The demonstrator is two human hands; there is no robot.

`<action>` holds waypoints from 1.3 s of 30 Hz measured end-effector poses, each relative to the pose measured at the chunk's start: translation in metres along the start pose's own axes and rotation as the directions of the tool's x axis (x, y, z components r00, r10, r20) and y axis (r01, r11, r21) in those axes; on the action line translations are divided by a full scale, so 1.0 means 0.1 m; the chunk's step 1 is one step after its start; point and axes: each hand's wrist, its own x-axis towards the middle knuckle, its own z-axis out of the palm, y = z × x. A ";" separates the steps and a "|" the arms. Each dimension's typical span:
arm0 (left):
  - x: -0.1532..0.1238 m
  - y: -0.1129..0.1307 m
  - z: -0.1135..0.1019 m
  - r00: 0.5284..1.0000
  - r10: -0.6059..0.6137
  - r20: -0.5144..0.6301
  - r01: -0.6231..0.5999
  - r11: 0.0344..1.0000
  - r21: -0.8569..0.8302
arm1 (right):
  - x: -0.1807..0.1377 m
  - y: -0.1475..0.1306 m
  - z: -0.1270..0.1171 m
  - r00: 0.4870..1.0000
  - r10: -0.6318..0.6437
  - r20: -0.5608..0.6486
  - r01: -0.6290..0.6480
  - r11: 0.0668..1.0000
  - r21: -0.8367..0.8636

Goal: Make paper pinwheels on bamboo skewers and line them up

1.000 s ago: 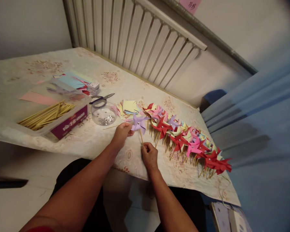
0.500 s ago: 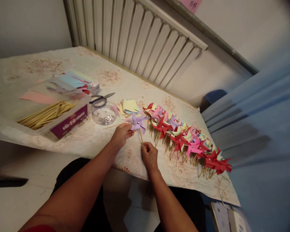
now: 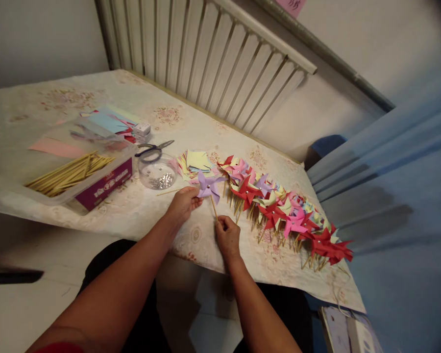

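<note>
A lilac paper pinwheel [image 3: 208,187] on a thin wooden stick is held up over the near edge of the table. My right hand [image 3: 228,238] is closed round the lower part of that stick. At the pinwheel's left side, my left hand [image 3: 185,203] has its thumb and fingers curled at a paper blade; the exact contact is partly hidden behind the paper. To the right, many finished pinwheels [image 3: 247,193] in red, pink, yellow and lilac lie in a long row, their sticks pointing toward me. Square paper pieces [image 3: 198,161] are stacked just behind the held pinwheel.
A round clear dish [image 3: 158,171] holds small shiny metal pieces, with scissors [image 3: 155,150] behind it. A plastic box [image 3: 106,184] of wooden sticks [image 3: 71,174] stands at left. Coloured paper strips [image 3: 112,121] and small white boxes [image 3: 142,130] lie farther back. A radiator [image 3: 206,59] borders the table.
The lilac pinwheel's blades have turned or tilted very slightly. Both hands keep almost the same position and hold.
</note>
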 end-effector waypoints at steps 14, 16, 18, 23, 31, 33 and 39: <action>0.01 0.03 0.01 0.999 0.010 0.054 -0.008 0.999 -0.038 | -0.01 0.00 -0.01 1.000 -0.011 0.005 0.011 1.000 -0.022; 0.01 0.03 0.01 0.998 0.014 0.061 -0.010 0.998 -0.058 | -0.01 0.00 -0.01 1.000 -0.008 0.009 0.008 1.000 -0.024; 0.02 0.03 0.01 0.997 0.020 0.072 -0.015 0.997 -0.072 | -0.01 0.00 -0.01 1.000 -0.006 0.010 0.006 1.000 -0.026; 0.06 0.00 0.00 0.994 0.042 0.101 -0.033 0.995 -0.095 | -0.01 0.01 0.00 1.000 -0.010 0.008 0.010 1.000 -0.020; 0.02 0.04 0.01 0.989 0.033 0.143 -0.015 0.992 -0.125 | 0.00 0.03 0.00 0.999 -0.034 0.004 0.034 0.999 -0.012; 0.02 0.03 0.01 0.989 0.029 0.147 -0.012 0.993 -0.118 | 0.00 0.03 0.00 0.999 -0.035 0.005 0.035 0.999 -0.014; 0.02 -0.04 0.02 0.984 0.030 0.178 -0.014 0.996 -0.088 | -0.01 0.01 -0.01 1.000 -0.030 0.009 0.030 0.999 -0.014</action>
